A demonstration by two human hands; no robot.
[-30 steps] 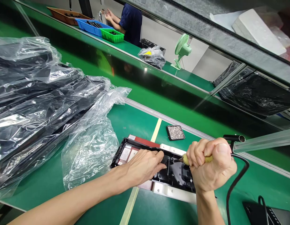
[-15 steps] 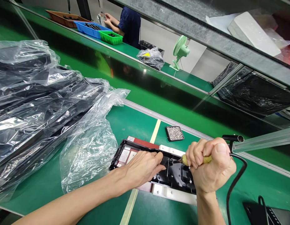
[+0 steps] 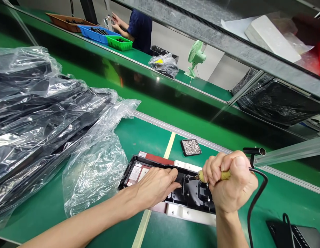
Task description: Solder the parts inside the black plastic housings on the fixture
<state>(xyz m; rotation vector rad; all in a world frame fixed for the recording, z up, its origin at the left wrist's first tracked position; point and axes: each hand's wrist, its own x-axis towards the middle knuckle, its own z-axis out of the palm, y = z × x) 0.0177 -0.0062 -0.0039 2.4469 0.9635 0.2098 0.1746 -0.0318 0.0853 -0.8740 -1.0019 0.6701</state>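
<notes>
My right hand (image 3: pixel 231 182) is closed in a fist around the yellow handle of a soldering iron (image 3: pixel 203 176), whose black cord trails down the right side. Its tip points left into a long black plastic housing (image 3: pixel 193 193), near a raised post. My left hand (image 3: pixel 158 184) lies over the housing's middle, fingers bent together and thumb low; what they press or pinch is hidden. Under the housing are a dark red board (image 3: pixel 155 159) and white blocks (image 3: pixel 188 212). Beyond it, a small black dish (image 3: pixel 191 147) holds many tiny silvery metal pieces.
Black parts in clear plastic bags (image 3: pixel 46 113) pile up at left. A metal tube holder (image 3: pixel 254 151) stands right of my right hand, and a black device (image 3: pixel 291 232) lies lower right. Across the green partition are a co-worker (image 3: pixel 140 31), parts bins (image 3: pixel 95 33) and a fan (image 3: pixel 195 57).
The whole view has shifted slightly left. Both hands and the soldering iron keep nearly the same place on the housing.
</notes>
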